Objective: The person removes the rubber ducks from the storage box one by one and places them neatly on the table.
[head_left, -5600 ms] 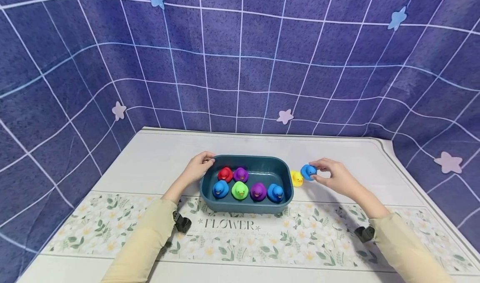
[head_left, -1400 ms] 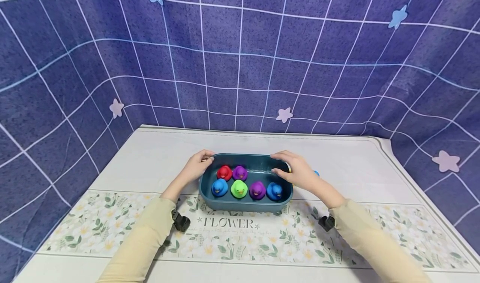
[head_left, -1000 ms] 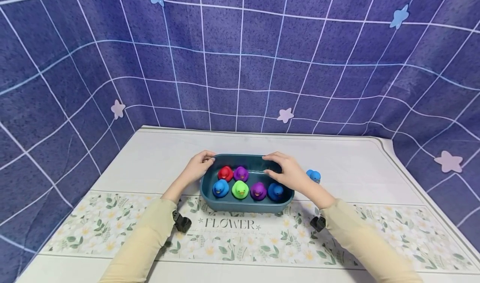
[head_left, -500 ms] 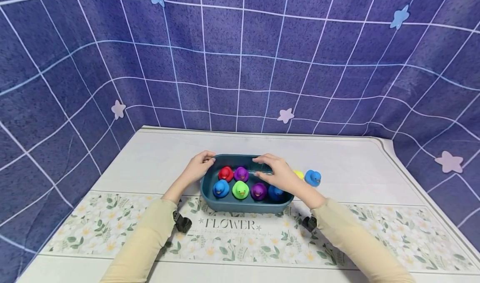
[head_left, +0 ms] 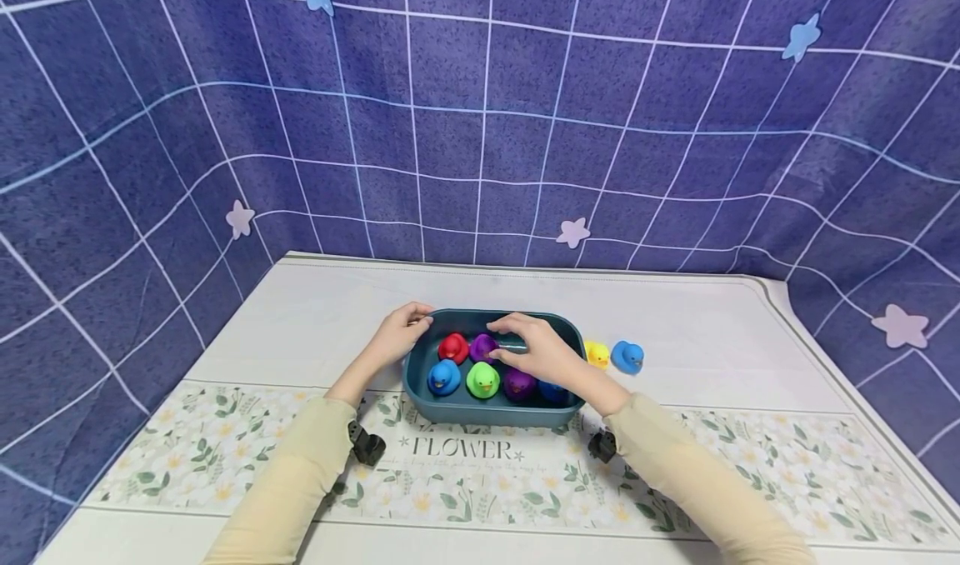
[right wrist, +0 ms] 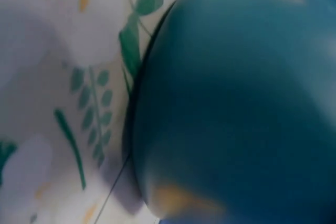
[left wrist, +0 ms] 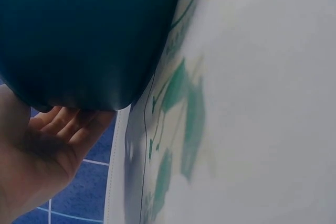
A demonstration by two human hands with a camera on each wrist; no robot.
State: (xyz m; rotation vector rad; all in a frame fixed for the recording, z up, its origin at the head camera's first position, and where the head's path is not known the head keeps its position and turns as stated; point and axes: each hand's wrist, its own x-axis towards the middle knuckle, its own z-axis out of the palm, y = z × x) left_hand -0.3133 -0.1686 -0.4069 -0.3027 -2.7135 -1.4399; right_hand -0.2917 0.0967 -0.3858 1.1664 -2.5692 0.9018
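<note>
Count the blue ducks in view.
3: one blue duck in the bin, near left; a second blue duck near right, partly hidden by the right hand; a third blue duck on the table.

Tub (head_left: 491,416): plain dark teal, glossy; blurred yellow-orange patch low on its wall, right wrist view. Inside, toward far left corner: red duck (head_left: 453,349), then purple duck (head_left: 477,349). Along near edge, left to right: blue duck (head_left: 444,377), lime-green duck (head_left: 483,380), second purple duck (head_left: 517,387), second blue duck (head_left: 553,392). Off tub's right edge: yellow duck (head_left: 597,354), third blue duck (head_left: 627,357).

Bench (head_left: 337,290): white cover, thin grey lines. Floral band (head_left: 615,498) nearer front edge: white blossoms, yellow-orange centres, green leaves; dark grey lettering (head_left: 461,448), "FLOWER". Backdrop (head_left: 442,182) behind far edge: speckled violet-blue, wavy white and pale-blue grid; stars (head_left: 573,232) pale lilac, light blue, small gold. Sleeves (head_left: 277,477): plain cream-yellow. Wrist cameras (head_left: 369,447): black.
</note>
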